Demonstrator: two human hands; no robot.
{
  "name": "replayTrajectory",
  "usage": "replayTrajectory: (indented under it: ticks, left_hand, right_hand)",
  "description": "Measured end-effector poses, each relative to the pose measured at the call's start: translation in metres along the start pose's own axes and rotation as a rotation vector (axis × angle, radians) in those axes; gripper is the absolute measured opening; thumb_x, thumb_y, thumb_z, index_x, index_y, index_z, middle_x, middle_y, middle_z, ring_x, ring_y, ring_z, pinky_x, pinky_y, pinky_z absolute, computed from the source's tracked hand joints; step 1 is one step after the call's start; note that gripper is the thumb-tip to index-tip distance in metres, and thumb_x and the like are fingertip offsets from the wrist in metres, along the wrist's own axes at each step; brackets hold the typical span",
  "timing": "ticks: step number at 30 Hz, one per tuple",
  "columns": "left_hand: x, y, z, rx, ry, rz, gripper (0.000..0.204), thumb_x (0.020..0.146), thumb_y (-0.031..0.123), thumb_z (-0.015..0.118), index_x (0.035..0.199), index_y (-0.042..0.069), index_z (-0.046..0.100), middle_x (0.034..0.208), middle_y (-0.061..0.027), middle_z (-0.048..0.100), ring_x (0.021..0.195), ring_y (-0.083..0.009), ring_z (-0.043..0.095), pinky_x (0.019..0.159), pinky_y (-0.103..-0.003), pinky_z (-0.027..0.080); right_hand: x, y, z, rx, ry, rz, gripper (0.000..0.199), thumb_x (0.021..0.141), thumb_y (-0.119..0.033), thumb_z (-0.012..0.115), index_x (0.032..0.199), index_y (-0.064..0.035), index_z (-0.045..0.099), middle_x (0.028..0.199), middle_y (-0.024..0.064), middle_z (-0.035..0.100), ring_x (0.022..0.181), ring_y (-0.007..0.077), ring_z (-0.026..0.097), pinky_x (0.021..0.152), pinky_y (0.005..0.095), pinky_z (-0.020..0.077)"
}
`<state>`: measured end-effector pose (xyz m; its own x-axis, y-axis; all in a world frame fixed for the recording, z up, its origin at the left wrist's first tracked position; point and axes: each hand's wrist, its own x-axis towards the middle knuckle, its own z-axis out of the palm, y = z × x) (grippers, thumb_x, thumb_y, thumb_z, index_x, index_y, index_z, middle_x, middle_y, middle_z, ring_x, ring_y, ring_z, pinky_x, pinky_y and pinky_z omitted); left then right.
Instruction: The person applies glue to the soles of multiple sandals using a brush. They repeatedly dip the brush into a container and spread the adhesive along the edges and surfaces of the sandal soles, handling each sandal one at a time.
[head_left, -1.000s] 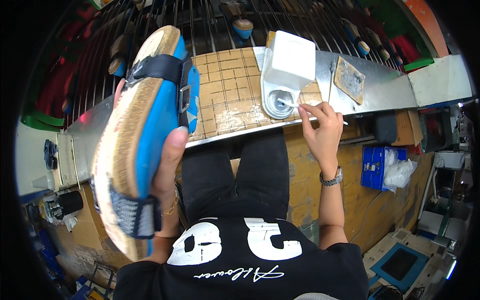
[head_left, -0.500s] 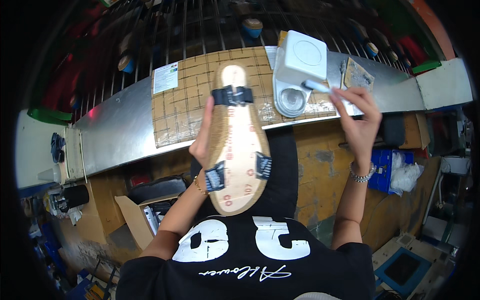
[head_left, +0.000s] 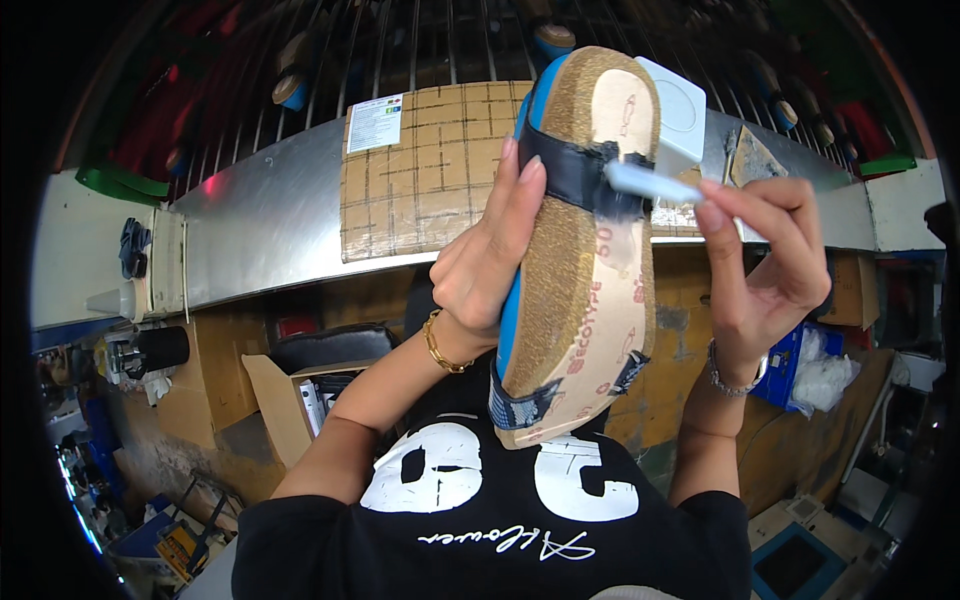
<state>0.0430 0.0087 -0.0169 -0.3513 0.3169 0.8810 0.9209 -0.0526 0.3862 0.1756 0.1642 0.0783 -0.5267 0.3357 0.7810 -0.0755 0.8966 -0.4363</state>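
Item: sandal footbed, cork edge, tan underside with red print, blue upper side, dark straps folded over the underside near toe and heel. Position: held upright in front of your chest, toe end up, above the metal bench.

Your left hand: closed round the blue edge of the footbed, fingers lying up along the cork rim, thumb behind; gold bracelet at the wrist.

Your right hand: fingers pinched shut on a small white brush, its tip laid against the upper dark strap. The patch around the tip looks wet, possibly glue, though the blur leaves that uncertain.

Surroundings: gridded cardboard mat on the bench behind the footbed; white lidded container just right of the toe end; open cardboard box below the bench on your left; blue bin at lower right.
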Motion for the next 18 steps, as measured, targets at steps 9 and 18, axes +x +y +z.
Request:
replayTrajectory:
  ticks: [9, 18]
  left_hand:
    - [0.006, -0.001, -0.007, -0.086, -0.103, 0.103, 0.073, 0.077, 0.002, 0.08, 0.142, -0.006, 0.047, 0.139, -0.0416, 0.045, 0.11, -0.0374, 0.069, 0.079, -0.033, 0.061]
    - [0.006, 0.011, -0.016, -0.111, -0.187, -0.075, 0.07, 0.077, -0.001, 0.079, 0.14, -0.004, 0.049, 0.137, -0.0408, 0.048, 0.109, -0.0385, 0.069, 0.082, -0.036, 0.061]
  right_hand:
    - [0.018, -0.004, -0.012, -0.011, 0.001, -0.13, 0.025, 0.072, 0.007, 0.079, 0.095, -0.002, 0.078, 0.087, 0.0074, 0.061, 0.082, 0.0158, 0.056, 0.073, 0.0257, 0.0424]
    - [0.019, -0.001, -0.025, 0.063, -0.141, -0.117, 0.025, 0.071, 0.007, 0.077, 0.094, -0.0003, 0.077, 0.091, 0.0111, 0.061, 0.086, 0.0193, 0.056, 0.075, 0.0274, 0.0432]
